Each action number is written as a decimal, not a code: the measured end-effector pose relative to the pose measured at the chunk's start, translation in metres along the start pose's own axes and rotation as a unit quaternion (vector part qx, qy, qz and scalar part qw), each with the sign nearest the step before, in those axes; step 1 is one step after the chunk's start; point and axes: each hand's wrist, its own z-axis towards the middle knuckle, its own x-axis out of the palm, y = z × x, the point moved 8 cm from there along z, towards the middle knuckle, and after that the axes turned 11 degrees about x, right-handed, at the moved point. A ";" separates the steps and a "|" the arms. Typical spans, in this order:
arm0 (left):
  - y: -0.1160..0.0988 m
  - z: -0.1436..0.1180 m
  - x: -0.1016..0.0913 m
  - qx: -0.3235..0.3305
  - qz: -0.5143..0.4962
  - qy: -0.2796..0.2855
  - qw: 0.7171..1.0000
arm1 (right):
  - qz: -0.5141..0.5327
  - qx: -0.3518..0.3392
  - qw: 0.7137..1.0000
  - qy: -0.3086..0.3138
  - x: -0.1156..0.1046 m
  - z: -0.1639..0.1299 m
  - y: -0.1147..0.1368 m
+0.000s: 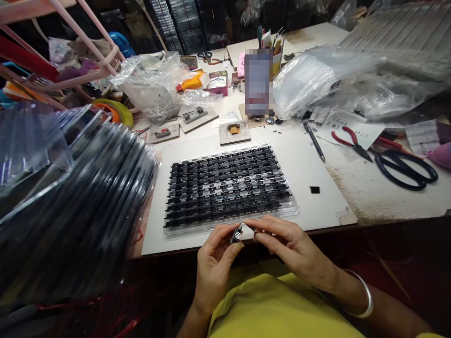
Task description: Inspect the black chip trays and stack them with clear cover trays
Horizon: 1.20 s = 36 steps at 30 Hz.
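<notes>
Between the thumb and fingers of my left hand (pixel 219 256) is a small black connector (pixel 237 234) with a row of pale metal pins. My right hand (pixel 291 246) pinches a small thin piece (pixel 257 230), mostly covered by the fingers, its tip close to the connector. Whether the two touch I cannot tell. Just beyond my hands, a clear plastic tray (pixel 289 206) carries rows of similar black connectors (pixel 225 185). A single small black part (pixel 314 189) lies to the right of the tray on the white board (pixel 327 206).
Stacked plastic trays (pixel 95 202) rise on the left. Behind the connector tray sit small fixture blocks (pixel 235 133) and a phone-like blurred object (pixel 258 82). Toward the right lie a pen (pixel 314 141), red-handled pliers (pixel 352 141), black-handled scissors (pixel 405 169) and plastic bags (pixel 327 84).
</notes>
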 end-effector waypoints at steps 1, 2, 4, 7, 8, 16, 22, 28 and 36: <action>-0.001 0.000 0.000 0.000 0.003 -0.002 1.000 | -0.012 -0.015 1.000 -0.007 0.000 -0.001 0.002; -0.002 0.001 0.000 -0.001 0.006 -0.005 1.000 | -0.020 -0.026 0.999 -0.011 0.000 -0.002 0.003; -0.004 0.001 -0.001 -0.001 0.013 -0.009 1.000 | -0.031 -0.038 0.999 -0.015 0.001 -0.002 0.004; -0.006 0.002 -0.001 0.006 0.015 -0.010 1.000 | -0.039 -0.041 0.998 -0.015 0.002 -0.002 0.003; -0.006 0.002 -0.001 0.007 0.015 -0.011 1.000 | -0.041 -0.041 0.998 -0.015 0.003 -0.002 0.003; -0.004 0.000 -0.001 0.011 0.010 -0.005 1.000 | -0.066 -0.059 0.996 -0.022 0.005 -0.003 0.005; -0.011 -0.001 -0.005 0.052 0.110 -0.028 0.992 | -0.208 -0.151 0.965 -0.041 0.018 -0.011 0.014; -0.009 -0.002 -0.007 0.034 0.090 -0.028 0.995 | -0.273 -0.130 0.953 -0.023 -0.003 -0.020 0.026; 0.011 -0.002 -0.004 -0.082 -0.105 -0.079 0.988 | -0.447 -0.066 0.826 -0.337 -0.171 0.020 -0.006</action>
